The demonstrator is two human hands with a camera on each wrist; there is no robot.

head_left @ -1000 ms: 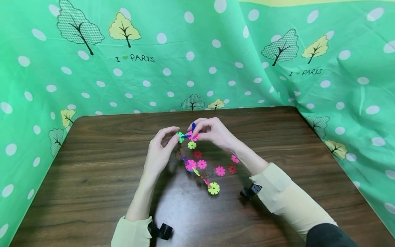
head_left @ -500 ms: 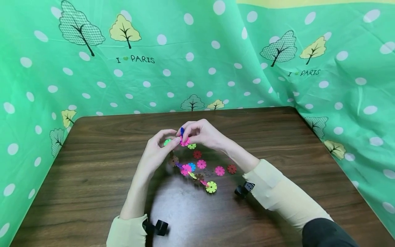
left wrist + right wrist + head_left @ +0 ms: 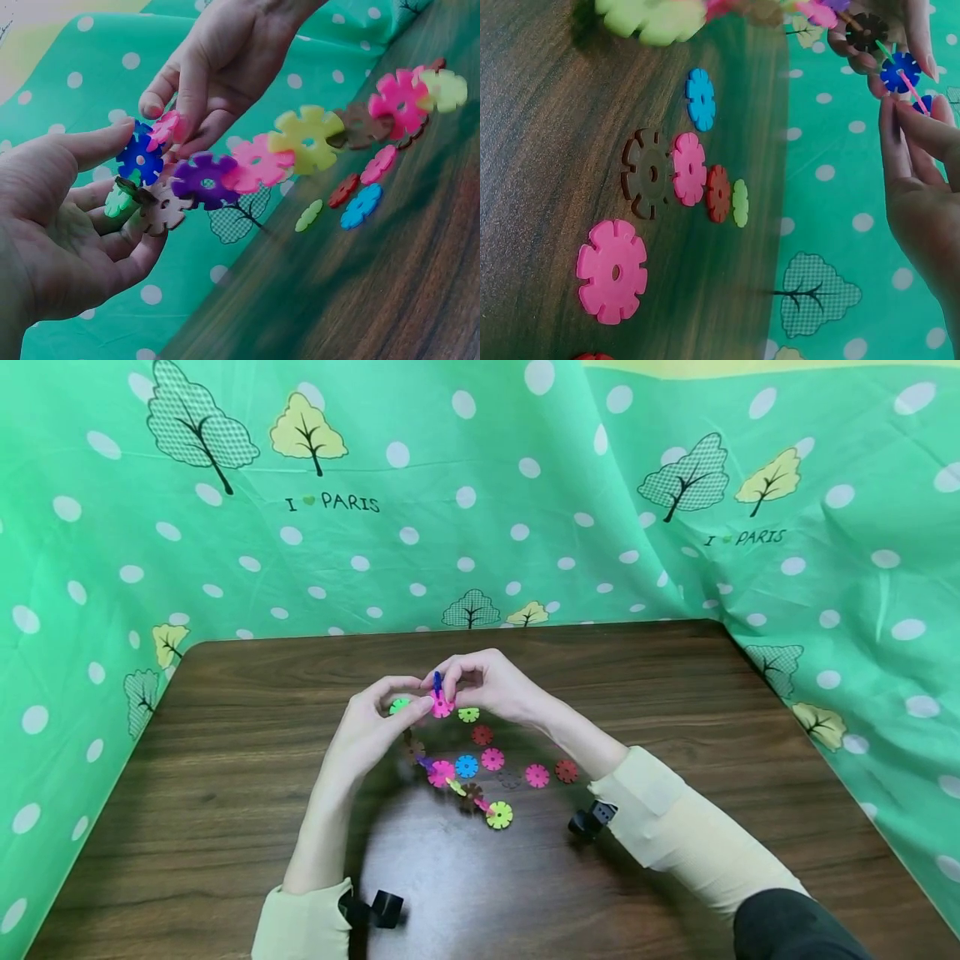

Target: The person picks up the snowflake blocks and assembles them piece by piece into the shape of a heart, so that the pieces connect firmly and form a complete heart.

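Note:
Bright notched plastic discs, slotted together into a chain, hang between my hands and trail toward me. My left hand holds the chain near its far end, thumb by a blue disc, fingers under a brown disc and a green disc. My right hand pinches the end, where a pink disc joins a second, upright blue disc. Past the brown come a purple disc and more pink, yellow and brown ones, ending in a yellow-green disc.
Several loose discs lie on the dark wooden table: a light blue disc, a red disc, a yellow-green one near my right hand, a brown disc and some pink ones. A green dotted cloth hangs behind the table.
Both hands have moved left and drawn together, taking the chain with them. My left thumb now reaches the pink disc. The loose light blue disc, earlier mostly covered by the chain, shows fully.

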